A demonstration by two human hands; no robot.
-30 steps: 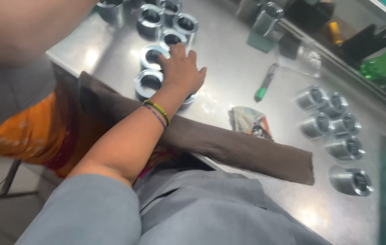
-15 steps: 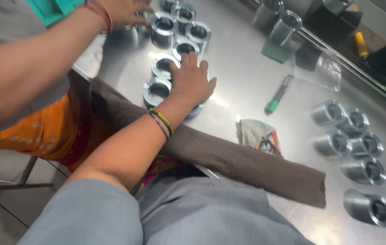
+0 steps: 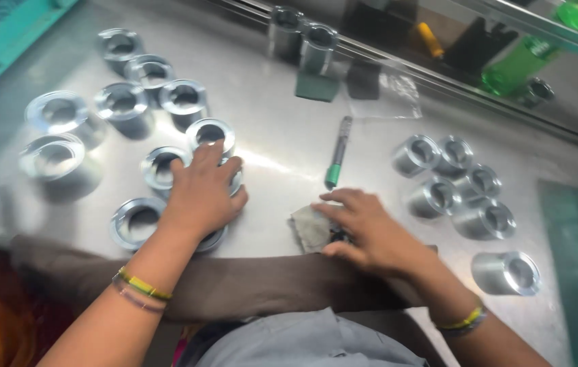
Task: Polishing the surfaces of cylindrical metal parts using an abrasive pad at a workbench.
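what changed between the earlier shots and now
The right hand has come into view and now rests on the small grey cloth by the table's near edge. Another person's arm, reaching over the far rings earlier, is gone. The left hand stays flat on the metal rings; the green-tipped pen has not moved.

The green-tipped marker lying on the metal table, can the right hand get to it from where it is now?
Probably yes. The right hand rests on a small grey cloth, and the marker lies just beyond its fingertips on bare table with nothing between them. The left hand is off to the side on metal rings.
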